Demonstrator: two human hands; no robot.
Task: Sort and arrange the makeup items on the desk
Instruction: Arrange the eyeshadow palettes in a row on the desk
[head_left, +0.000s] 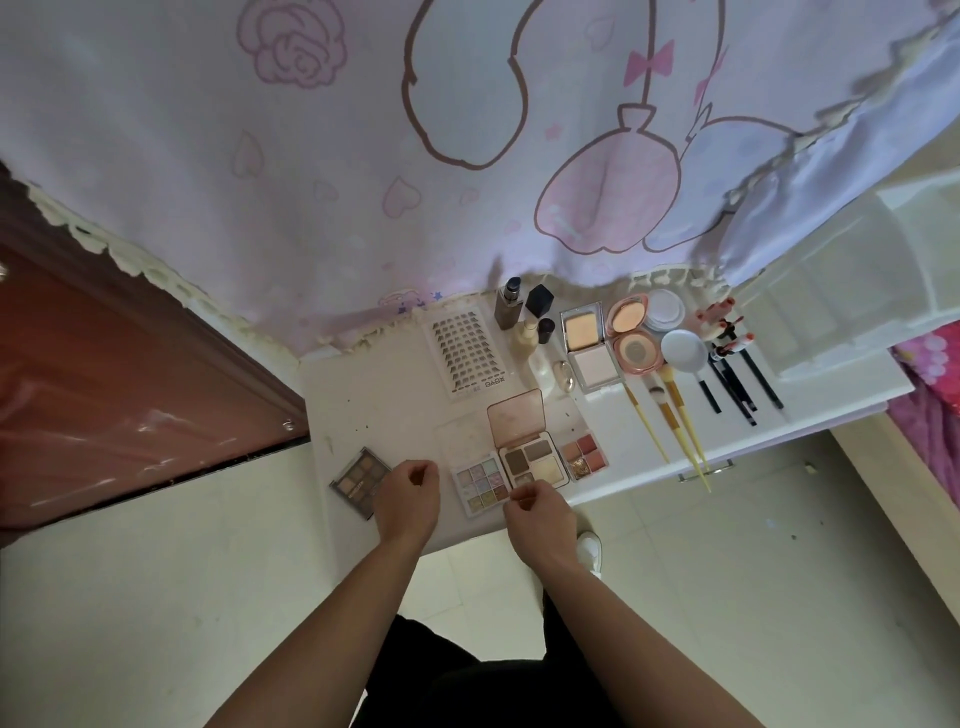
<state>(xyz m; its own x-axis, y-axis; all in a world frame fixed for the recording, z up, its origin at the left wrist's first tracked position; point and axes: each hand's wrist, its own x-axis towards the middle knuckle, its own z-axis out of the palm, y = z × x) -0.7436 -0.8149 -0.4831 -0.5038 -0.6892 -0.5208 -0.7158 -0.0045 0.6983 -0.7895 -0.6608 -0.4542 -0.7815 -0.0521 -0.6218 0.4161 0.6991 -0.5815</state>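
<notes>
At the surface's (363, 405) near edge, my left fingers (415, 473) clench empty beside the grey palette (358, 475), right fingers (524, 493) clenched just below the brown palette (535, 460).

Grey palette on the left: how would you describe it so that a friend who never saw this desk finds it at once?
On the white desk, follow the near edge to its left corner, just left of the left hand. The grey palette lies there alone, apart from the other palettes. It alone has a dark frame around brown shades.
</notes>
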